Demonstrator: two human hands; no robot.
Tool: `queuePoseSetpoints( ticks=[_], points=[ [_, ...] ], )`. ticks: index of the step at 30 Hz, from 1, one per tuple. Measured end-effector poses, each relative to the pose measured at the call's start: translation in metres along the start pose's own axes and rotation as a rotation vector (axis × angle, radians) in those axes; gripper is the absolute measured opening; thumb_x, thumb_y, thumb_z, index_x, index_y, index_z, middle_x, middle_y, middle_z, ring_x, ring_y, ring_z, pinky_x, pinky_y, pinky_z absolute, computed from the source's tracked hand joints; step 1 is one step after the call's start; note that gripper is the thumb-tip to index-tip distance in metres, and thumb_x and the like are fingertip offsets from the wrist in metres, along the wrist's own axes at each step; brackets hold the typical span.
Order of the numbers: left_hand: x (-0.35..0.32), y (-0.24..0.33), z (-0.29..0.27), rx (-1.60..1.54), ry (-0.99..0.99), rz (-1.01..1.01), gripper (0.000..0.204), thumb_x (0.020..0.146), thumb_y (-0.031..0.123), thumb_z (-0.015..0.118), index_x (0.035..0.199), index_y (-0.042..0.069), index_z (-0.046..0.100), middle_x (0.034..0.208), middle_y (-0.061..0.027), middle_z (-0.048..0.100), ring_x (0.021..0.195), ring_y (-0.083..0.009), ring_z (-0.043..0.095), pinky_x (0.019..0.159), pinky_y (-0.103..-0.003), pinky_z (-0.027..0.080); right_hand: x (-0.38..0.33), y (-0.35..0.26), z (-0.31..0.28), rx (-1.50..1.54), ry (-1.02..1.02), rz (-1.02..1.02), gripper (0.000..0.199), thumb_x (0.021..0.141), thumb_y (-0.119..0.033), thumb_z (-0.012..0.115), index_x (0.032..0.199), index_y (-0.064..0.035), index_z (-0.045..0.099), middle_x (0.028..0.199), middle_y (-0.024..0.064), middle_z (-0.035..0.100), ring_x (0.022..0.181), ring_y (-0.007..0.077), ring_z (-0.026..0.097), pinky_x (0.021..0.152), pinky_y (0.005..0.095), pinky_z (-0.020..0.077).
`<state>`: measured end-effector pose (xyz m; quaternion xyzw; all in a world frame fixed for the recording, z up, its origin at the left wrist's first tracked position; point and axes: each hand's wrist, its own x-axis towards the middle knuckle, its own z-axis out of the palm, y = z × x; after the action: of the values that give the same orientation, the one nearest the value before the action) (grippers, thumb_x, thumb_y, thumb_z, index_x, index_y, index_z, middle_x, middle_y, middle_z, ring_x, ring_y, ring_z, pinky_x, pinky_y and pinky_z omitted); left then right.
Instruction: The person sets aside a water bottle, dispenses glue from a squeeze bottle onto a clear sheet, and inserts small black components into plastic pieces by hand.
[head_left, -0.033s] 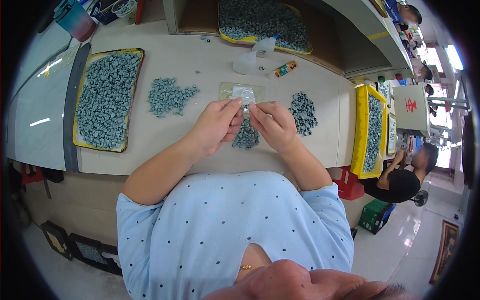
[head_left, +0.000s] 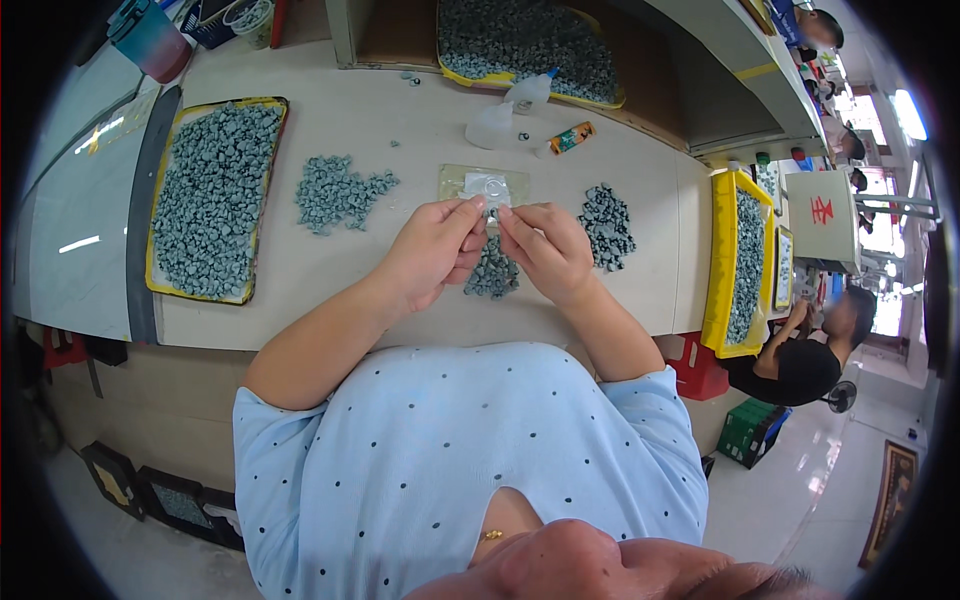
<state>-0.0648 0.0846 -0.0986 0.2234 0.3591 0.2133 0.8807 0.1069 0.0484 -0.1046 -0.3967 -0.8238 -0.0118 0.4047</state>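
My left hand (head_left: 440,245) and my right hand (head_left: 548,245) meet over the worktable, thumbs and index fingers pinched. A small dark green piece (head_left: 492,213) shows between their fingertips; its exact kind is too small to tell. Just beyond the fingers lies a flat, clear yellowish block (head_left: 512,183) with a white patch and a clear ring shape on it. Partly covered by my hands, a pile of small grey-green pieces (head_left: 490,272) sits below them. A looser pile of pale grey-green pieces (head_left: 340,195) lies to the left, and a darker pile (head_left: 607,228) to the right.
At left stands a yellow-rimmed tray (head_left: 196,295) full of pieces; another filled tray (head_left: 480,82) is under the shelf. Two squeeze bottles (head_left: 490,127) and an orange-green tube (head_left: 572,138) stand beyond the block. A yellow basket (head_left: 716,270) is at right, near a seated person (head_left: 800,365).
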Motion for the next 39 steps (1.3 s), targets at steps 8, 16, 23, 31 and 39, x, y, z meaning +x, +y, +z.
queuePoseSetpoints(
  ticks=[8, 16, 23, 31, 39],
  points=[
    [-0.002, 0.004, -0.002, 0.002, -0.004, -0.018, 0.028, 0.095, 0.030, 0.045, 0.074, 0.010, 0.043, 0.060, 0.0055, 0.035, 0.047, -0.0029, 0.028, 0.038, -0.019, 0.019, 0.001, 0.004, 0.007, 0.002, -0.012, -0.031, 0.033, 0.060, 0.001, 0.072, 0.092, 0.0031, 0.063, 0.084, 0.0102, 0.060, 0.063, 0.0220, 0.057, 0.051, 0.0305, 0.0455],
    [-0.003, -0.003, 0.002, 0.024, 0.089, 0.150, 0.027, 0.095, 0.027, 0.046, 0.075, 0.009, 0.046, 0.060, 0.0057, 0.036, 0.048, -0.0025, 0.027, 0.039, -0.018, 0.021, 0.003, -0.001, 0.019, 0.018, 0.065, -0.025, 0.024, 0.061, 0.005, 0.074, 0.084, 0.0047, 0.064, 0.079, 0.0106, 0.059, 0.060, 0.0213, 0.057, 0.050, 0.0283, 0.0455],
    [-0.003, -0.006, 0.003, 0.079, 0.125, 0.250, 0.027, 0.096, 0.028, 0.046, 0.076, 0.009, 0.048, 0.060, 0.0062, 0.037, 0.049, -0.0022, 0.028, 0.041, -0.018, 0.023, 0.004, -0.001, 0.020, 0.049, 0.094, 0.001, 0.023, 0.062, 0.004, 0.074, 0.083, 0.0043, 0.064, 0.079, 0.0109, 0.059, 0.061, 0.0216, 0.057, 0.051, 0.0277, 0.0463],
    [0.003, -0.003, 0.019, 0.458, 0.110, 0.256, 0.031, 0.094, 0.030, 0.048, 0.074, 0.006, 0.051, 0.058, 0.0046, 0.041, 0.047, -0.0023, 0.033, 0.040, -0.018, 0.026, 0.010, 0.026, -0.052, 0.065, -0.158, 0.455, 0.018, 0.075, -0.001, 0.066, 0.092, -0.0023, 0.066, 0.088, 0.0106, 0.064, 0.072, 0.0251, 0.060, 0.061, 0.0299, 0.0498],
    [0.008, -0.017, 0.025, 0.703, 0.013, 0.167, 0.033, 0.093, 0.028, 0.049, 0.070, 0.005, 0.050, 0.055, 0.0041, 0.041, 0.045, -0.0037, 0.035, 0.040, -0.020, 0.028, -0.025, 0.042, -0.094, -0.166, -0.553, 0.752, 0.016, 0.077, -0.002, 0.060, 0.092, -0.0009, 0.065, 0.092, 0.0131, 0.062, 0.084, 0.0309, 0.059, 0.074, 0.0355, 0.0483]
  ],
)
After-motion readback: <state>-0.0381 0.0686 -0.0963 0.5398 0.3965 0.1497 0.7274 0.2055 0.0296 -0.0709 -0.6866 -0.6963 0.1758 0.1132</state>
